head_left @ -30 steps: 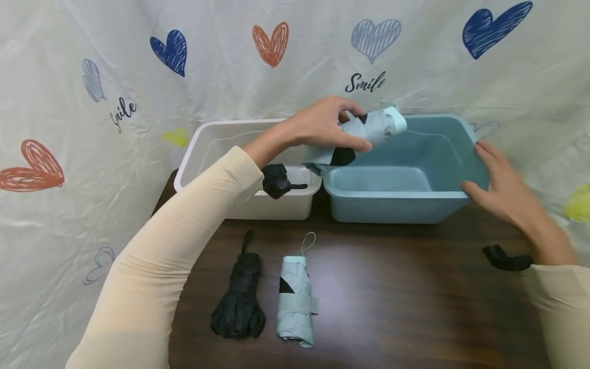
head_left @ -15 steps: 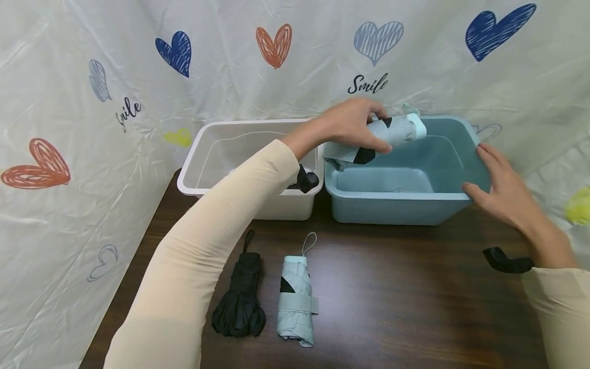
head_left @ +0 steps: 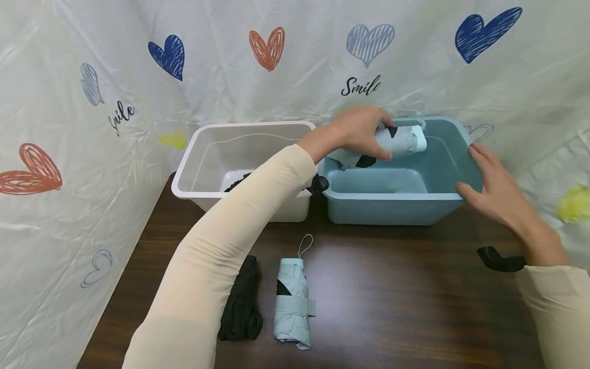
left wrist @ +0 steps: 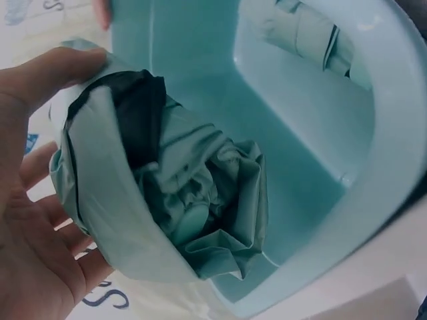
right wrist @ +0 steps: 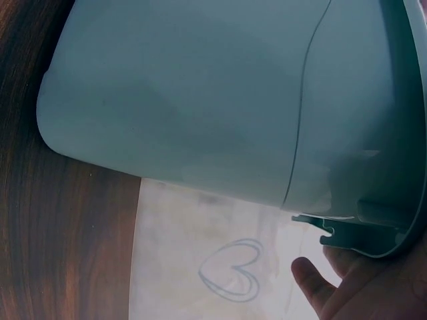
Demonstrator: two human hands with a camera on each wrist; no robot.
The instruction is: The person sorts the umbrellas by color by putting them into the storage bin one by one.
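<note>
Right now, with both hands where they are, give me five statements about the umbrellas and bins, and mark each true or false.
1. The left hand holds a pale umbrella at the blue bin. True.
2. The right hand touches the white bin. False: it touches the blue bin.
3. A strap is wrapped round the light umbrella on the table. True.
4. The black umbrella lies to the right of that light umbrella. False: it lies to the left.
5. Another pale, rolled item lies inside the blue bin. True, by the left wrist view.
</note>
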